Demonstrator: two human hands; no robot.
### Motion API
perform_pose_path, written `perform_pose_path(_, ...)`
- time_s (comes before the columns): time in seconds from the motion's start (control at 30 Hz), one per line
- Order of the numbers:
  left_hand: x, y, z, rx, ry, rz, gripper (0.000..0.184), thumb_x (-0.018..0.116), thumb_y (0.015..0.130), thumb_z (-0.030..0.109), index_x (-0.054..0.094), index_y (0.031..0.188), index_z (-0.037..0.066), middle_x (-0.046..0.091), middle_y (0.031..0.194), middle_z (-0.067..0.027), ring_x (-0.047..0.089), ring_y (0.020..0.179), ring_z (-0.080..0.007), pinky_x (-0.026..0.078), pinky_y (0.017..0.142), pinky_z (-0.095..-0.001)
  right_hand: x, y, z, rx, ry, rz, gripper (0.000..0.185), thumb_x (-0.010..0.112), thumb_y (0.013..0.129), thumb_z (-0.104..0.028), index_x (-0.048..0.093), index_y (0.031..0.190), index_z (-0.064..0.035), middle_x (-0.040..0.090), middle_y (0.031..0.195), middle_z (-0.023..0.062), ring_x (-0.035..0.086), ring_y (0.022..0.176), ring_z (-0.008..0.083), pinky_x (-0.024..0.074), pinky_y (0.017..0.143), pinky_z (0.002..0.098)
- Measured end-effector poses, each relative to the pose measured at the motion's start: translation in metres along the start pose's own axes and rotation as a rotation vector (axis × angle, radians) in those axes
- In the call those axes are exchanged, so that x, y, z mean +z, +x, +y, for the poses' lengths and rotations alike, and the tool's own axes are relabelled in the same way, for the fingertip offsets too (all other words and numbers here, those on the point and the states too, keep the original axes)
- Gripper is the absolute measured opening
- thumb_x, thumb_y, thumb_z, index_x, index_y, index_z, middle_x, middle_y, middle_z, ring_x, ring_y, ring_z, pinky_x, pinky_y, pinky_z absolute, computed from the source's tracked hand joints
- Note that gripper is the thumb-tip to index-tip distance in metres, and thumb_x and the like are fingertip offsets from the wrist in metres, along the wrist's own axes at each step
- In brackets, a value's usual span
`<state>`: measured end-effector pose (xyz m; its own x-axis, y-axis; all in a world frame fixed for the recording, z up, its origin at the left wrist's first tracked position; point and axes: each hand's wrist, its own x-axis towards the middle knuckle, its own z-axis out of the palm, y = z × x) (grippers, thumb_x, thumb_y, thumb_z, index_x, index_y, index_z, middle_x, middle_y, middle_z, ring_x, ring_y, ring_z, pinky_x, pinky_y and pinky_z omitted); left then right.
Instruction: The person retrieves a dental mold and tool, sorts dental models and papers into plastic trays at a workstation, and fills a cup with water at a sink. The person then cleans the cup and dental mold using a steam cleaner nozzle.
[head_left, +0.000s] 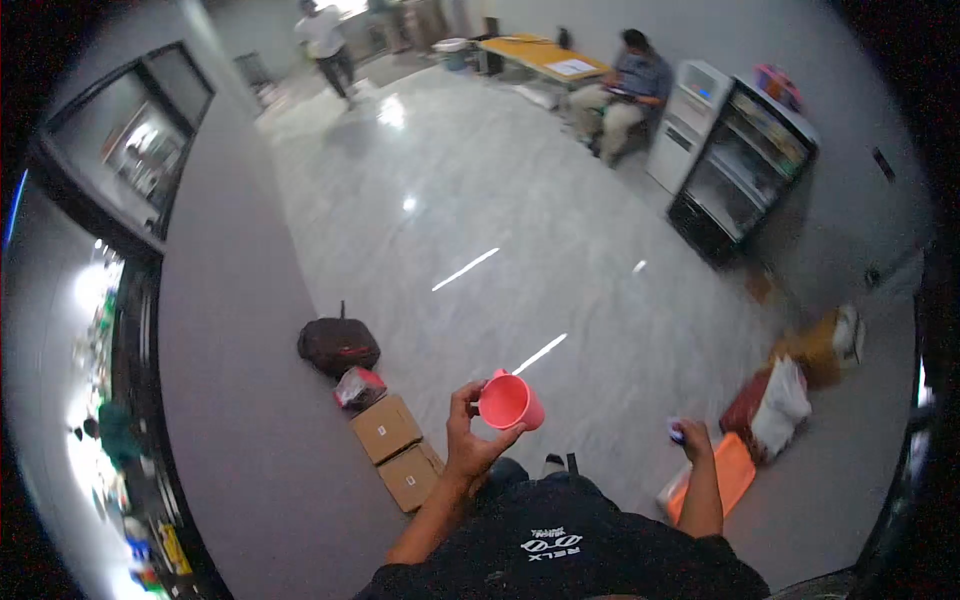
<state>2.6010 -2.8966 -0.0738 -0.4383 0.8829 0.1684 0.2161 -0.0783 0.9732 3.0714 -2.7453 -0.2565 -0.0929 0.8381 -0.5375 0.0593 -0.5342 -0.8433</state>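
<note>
A pink mug (508, 403) is held up in front of my body, tilted so that its hollow inside faces me. My left hand (474, 440) is closed around its side, thumb at the lower edge and fingers on the left. Off to the right, my right hand (695, 442) is closed on a small dark and whitish object (677, 432), too small and blurred to name. An orange flat item (735, 472) lies beneath my right forearm.
Cardboard boxes (388, 430), a red package (360, 388) and a dark bag (340, 346) line the left wall. On the right are a white plastic bag (782, 408) and a glass-door fridge (745, 165). A seated person (630, 90) is beside a table (540, 55); another person (325, 45) stands farther back.
</note>
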Motion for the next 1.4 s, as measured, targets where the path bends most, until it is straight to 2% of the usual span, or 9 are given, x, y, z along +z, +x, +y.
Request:
perform_pose_path(0.03,-0.010,0.019,0.000,-0.009,0.018,0.078,0.078,0.088,0.064,0.016,0.041,0.126,0.004,0.050,0.122,-0.0105,0.053,0.113,-0.0220,0.046,0.094,-0.0364,0.026,0.076,-0.024,-0.042,-0.266,-0.189,0.017,0.062,0.084,-0.019,0.066,0.082,-0.0020,0.061,0.075,0.0065,0.057,0.061,0.0162,0.0510,0.058,0.0335)
perform_pose_path(0.23,-0.047,0.058,-0.043,-0.048,0.054,0.391,0.079,0.087,0.064,0.012,0.040,0.127,0.003,0.051,0.122,-0.0132,0.054,0.113,-0.0240,0.044,0.100,-0.0400,0.284,0.208,-0.192,-0.074,-0.241,-0.517,0.018,0.065,0.084,-0.016,0.066,0.089,0.0014,0.062,0.076,0.0056,0.059,0.065,0.0147,0.0532,0.057,0.0319)
perform_pose_path(0.37,-0.075,0.133,-0.069,-0.035,0.015,0.533,0.077,0.087,0.065,0.014,0.042,0.126,0.001,0.050,0.121,-0.0125,0.055,0.108,-0.0212,0.048,0.089,-0.0351,0.386,0.257,-0.201,-0.089,-0.208,-0.666,0.017,0.066,0.085,-0.016,0.067,0.091,0.0005,0.064,0.081,0.0068,0.062,0.070,0.0162,0.0555,0.059,0.0325)
perform_pose_path(0.53,-0.096,0.278,-0.078,0.000,0.010,0.526,0.076,0.087,0.065,0.013,0.043,0.125,0.001,0.051,0.121,-0.0125,0.056,0.107,-0.0210,0.048,0.089,-0.0341,0.424,0.288,-0.221,0.009,-0.228,-0.767,0.021,0.071,0.084,-0.015,0.067,0.095,0.0027,0.067,0.079,0.0082,0.064,0.067,0.0168,0.0549,0.060,0.0323)
perform_pose_path(0.63,-0.104,0.380,-0.077,0.088,0.028,0.356,0.075,0.087,0.065,0.014,0.043,0.125,0.001,0.052,0.120,-0.0117,0.058,0.107,-0.0207,0.048,0.089,-0.0342,0.410,0.337,-0.241,0.044,-0.272,-0.642,0.027,0.069,0.084,-0.015,0.067,0.102,0.0060,0.068,0.088,0.0107,0.066,0.076,0.0198,0.0590,0.068,0.0349)
perform_pose_path(0.8,-0.109,0.529,-0.105,0.103,-0.021,0.161,0.078,0.086,0.064,0.010,0.040,0.126,0.003,0.052,0.122,-0.0125,0.054,0.113,-0.0222,0.044,0.098,-0.0376,0.390,0.422,-0.283,0.059,-0.145,-0.385,0.027,0.072,0.082,-0.015,0.067,0.099,0.0054,0.068,0.086,0.0116,0.068,0.075,0.0217,0.0595,0.067,0.0370)
perform_pose_path(0.93,-0.101,0.620,-0.135,0.128,0.028,0.288,0.072,0.086,0.067,0.014,0.043,0.124,0.002,0.054,0.116,-0.0104,0.058,0.102,-0.0192,0.049,0.086,-0.0333,0.419,0.494,-0.341,0.045,-0.112,-0.322,0.026,0.071,0.082,-0.014,0.067,0.099,0.0060,0.068,0.086,0.0115,0.068,0.075,0.0221,0.0595,0.068,0.0380)
perform_pose_path(1.2,-0.137,0.780,-0.158,0.037,0.012,0.520,0.075,0.085,0.066,0.014,0.042,0.125,0.002,0.051,0.117,-0.0099,0.053,0.108,-0.0203,0.044,0.092,-0.0358,0.659,0.655,-0.563,-0.207,-0.446,-0.611,0.017,0.075,0.081,-0.015,0.067,0.085,-0.0006,0.067,0.078,0.0048,0.064,0.070,0.0129,0.0520,0.063,0.0267)
perform_pose_path(1.4,-0.201,0.886,-0.216,-0.013,0.007,0.641,0.074,0.086,0.067,0.014,0.042,0.125,0.003,0.052,0.118,-0.0112,0.053,0.110,-0.0222,0.044,0.095,-0.0374,0.829,0.731,-0.673,-0.324,-0.325,-0.752,0.015,0.075,0.080,-0.010,0.067,0.088,0.0004,0.068,0.079,0.0060,0.065,0.069,0.0124,0.0528,0.063,0.0251)
